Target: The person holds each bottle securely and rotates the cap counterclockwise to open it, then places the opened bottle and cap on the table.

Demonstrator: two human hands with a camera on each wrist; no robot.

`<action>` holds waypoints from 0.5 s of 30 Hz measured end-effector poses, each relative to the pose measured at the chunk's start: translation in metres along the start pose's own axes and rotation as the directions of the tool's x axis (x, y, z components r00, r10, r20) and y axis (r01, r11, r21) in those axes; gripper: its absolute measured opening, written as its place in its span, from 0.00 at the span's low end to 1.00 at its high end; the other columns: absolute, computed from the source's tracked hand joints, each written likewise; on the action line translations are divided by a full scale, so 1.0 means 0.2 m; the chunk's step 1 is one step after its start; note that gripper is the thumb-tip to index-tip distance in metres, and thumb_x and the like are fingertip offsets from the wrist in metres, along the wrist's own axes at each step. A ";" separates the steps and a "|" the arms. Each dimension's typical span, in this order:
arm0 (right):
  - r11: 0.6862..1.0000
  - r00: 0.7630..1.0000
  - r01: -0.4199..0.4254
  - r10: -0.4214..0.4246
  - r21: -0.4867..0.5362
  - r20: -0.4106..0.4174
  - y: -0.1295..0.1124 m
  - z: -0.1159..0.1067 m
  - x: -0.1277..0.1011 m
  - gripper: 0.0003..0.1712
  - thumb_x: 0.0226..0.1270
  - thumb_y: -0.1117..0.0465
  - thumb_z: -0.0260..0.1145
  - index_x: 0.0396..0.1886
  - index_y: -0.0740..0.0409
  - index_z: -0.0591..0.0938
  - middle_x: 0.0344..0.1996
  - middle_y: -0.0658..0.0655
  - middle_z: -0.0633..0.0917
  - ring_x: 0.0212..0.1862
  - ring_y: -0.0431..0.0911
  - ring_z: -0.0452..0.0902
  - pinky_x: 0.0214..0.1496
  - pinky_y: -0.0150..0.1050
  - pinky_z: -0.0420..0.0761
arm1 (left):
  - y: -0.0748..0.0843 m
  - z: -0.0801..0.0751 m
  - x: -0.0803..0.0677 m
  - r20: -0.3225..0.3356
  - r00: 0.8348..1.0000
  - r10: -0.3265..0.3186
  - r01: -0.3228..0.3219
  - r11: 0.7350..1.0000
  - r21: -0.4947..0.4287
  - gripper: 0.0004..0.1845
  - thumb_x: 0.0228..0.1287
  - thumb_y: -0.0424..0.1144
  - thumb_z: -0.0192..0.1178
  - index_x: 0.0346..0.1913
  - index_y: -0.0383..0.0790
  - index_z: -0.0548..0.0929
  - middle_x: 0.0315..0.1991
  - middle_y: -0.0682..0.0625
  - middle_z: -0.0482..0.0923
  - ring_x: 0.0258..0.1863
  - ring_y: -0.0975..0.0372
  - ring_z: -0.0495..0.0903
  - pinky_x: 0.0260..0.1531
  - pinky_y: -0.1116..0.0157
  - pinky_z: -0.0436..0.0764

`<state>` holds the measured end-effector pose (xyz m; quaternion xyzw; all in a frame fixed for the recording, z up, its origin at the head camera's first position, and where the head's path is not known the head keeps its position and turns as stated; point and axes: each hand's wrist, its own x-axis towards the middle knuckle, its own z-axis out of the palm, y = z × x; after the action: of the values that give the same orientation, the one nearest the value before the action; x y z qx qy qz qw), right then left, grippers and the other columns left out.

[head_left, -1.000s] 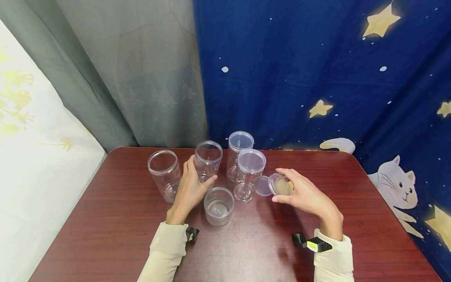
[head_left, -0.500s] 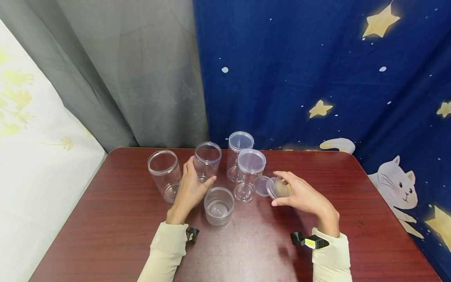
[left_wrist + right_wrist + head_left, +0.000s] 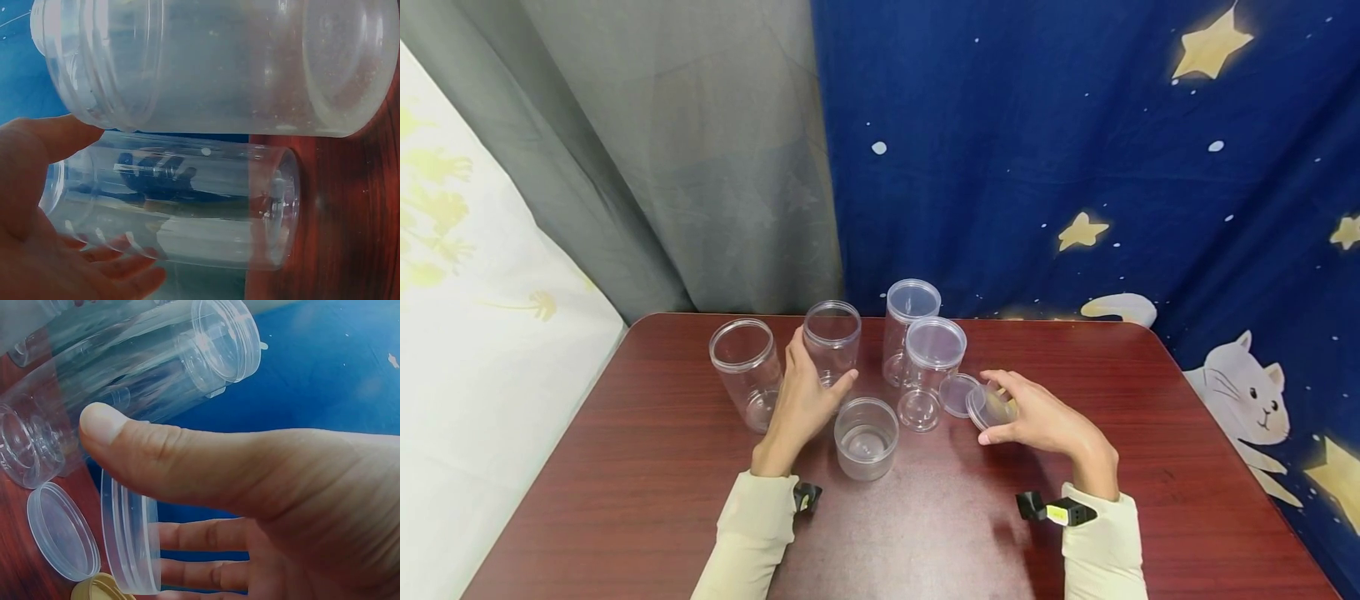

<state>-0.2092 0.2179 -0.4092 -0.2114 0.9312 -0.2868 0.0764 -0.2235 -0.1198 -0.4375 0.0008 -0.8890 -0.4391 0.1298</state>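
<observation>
1. Left hand: wrapped round the side of a tall clear jar, thumb on one side and fingers on the other, seen close in the left wrist view. Jar standing on the table with its top open, near 11 o'clock from the middle of the table.
2. Right hand: holding a clear lid up on its edge, thumb on top and fingers under it, only partly curled. Same hold seen in the right wrist view, thumb across the lid's rim.
3. Just beside the held lid, at 9 o'clock from it: a second clear lid lying flat on the table.
4. Under the right hand, at 6 o'clock in the right wrist view: the edge of a tan lid, mostly hidden.
5. Between the 2 hands: a short open jar, close to the left thumb.
6. At 12 o'clock from the short jar: 2 tall jars with lids on, one in front and one behind, right next to each other.
7. At 9 o'clock from the left hand: a wide open jar, just beside the fingers.
8. Under it all: a dark red wood table.
9. Behind the table: a grey curtain from 10 to 12 o'clock, a blue cloth with yellow stars and a white cat from 12 to 3 o'clock.
10. On both arms: pale sleeves, with a small black camera at each wrist.
</observation>
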 end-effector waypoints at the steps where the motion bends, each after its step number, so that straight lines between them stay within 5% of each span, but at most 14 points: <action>1: 1.000 1.000 -0.002 0.002 0.000 0.005 0.00 0.00 0.00 0.50 0.45 0.49 0.82 0.66 0.66 0.71 0.54 0.65 0.79 0.52 0.57 0.77 0.53 0.52 0.77 | 0.00 0.00 0.00 -0.006 1.000 0.001 -0.001 1.000 -0.003 0.57 0.53 0.45 0.75 0.77 0.37 0.46 0.70 0.36 0.57 0.66 0.43 0.67 0.67 0.44 0.66; 15: 0.999 0.999 0.033 -0.034 0.028 0.039 0.04 0.02 0.01 0.46 0.44 0.51 0.83 0.58 0.70 0.74 0.51 0.65 0.78 0.50 0.56 0.77 0.53 0.54 0.78 | 0.04 -0.01 -0.01 -0.146 0.988 0.060 -0.069 0.996 -0.059 0.60 0.51 0.40 0.75 0.78 0.39 0.42 0.71 0.34 0.54 0.70 0.46 0.60 0.69 0.48 0.63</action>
<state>-0.2130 0.2213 -0.4175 -0.2317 0.9219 -0.2964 0.0927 -0.2209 -0.1160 -0.4311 -0.0005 -0.8623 -0.4619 0.2075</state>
